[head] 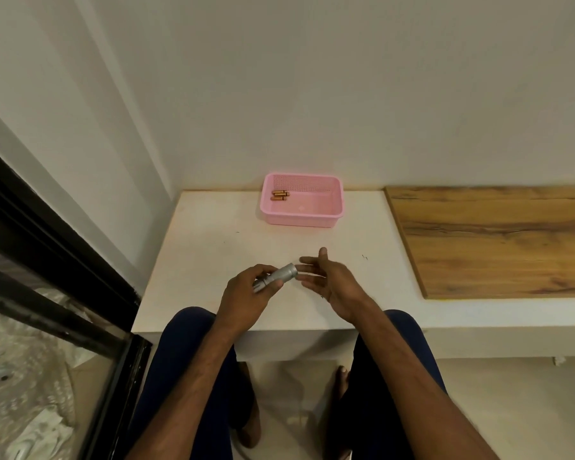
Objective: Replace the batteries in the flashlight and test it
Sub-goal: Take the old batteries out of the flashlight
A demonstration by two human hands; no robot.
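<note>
My left hand (246,293) grips a small silver flashlight (279,275) by its narrow end, above the white table (196,260). The flashlight's wide head points right, toward my right hand (329,280). That hand is spread open with straight fingers just beside the head, palm facing it; whether the fingertips touch the head is unclear. Several copper-coloured batteries (279,195) lie in the left end of a pink plastic basket (326,217) at the back of the table.
A wooden board (495,240) covers the surface to the right of the table. A white wall rises behind. A black-framed glass panel (47,260) stands at the left. My knees sit under the table's front edge.
</note>
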